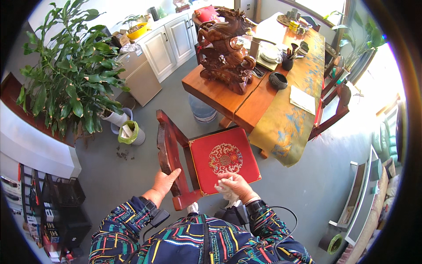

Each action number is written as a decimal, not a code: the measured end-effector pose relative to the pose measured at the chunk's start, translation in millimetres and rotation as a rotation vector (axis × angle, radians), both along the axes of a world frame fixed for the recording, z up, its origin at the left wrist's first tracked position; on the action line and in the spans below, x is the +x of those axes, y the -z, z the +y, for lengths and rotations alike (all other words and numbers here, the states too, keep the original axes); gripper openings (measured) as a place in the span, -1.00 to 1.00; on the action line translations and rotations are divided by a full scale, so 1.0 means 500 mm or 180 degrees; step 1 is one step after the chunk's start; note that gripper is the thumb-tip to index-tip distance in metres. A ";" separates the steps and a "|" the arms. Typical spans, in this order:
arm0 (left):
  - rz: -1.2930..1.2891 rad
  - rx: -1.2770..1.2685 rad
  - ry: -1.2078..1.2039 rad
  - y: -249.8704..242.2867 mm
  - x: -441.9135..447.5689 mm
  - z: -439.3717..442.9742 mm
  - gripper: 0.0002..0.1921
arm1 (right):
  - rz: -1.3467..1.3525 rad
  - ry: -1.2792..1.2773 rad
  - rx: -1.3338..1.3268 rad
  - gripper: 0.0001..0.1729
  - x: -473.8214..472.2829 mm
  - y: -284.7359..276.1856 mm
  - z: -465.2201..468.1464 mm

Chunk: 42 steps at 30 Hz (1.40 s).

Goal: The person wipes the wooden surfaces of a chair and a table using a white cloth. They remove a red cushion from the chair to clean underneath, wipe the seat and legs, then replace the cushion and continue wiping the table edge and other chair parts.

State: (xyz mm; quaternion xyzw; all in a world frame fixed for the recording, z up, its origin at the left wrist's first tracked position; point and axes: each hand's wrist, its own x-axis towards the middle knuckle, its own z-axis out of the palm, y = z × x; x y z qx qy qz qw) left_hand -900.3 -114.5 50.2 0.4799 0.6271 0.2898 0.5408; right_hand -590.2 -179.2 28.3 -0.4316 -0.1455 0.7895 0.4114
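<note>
My left hand (163, 182) grips the backrest of a dark red wooden chair (173, 155), its thumb on the near side of the wood. On the chair lies a red seat cushion (197, 158) with a round embroidered pattern and yellow edging. Bunched in my right hand (238, 184) is a crumpled white cloth (227, 191), which hangs down just past the cushion's near edge. The fingers of that hand are closed around it. A strap with a dark device sits on each wrist.
Beyond the chair stands a wooden table (211, 86) bearing a carved horse sculpture (227, 49), a black bowl (278, 81) and a patterned runner (280, 132). A lined waste bin (138, 137) and a large potted plant (72, 76) are at left. A water jug (201, 110) stands under the table.
</note>
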 end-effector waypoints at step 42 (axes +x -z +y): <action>0.2728 0.1169 0.1510 0.025 -0.053 0.613 -0.71 | -0.1605 -0.1750 0.0768 -0.27 -0.248 0.041 0.042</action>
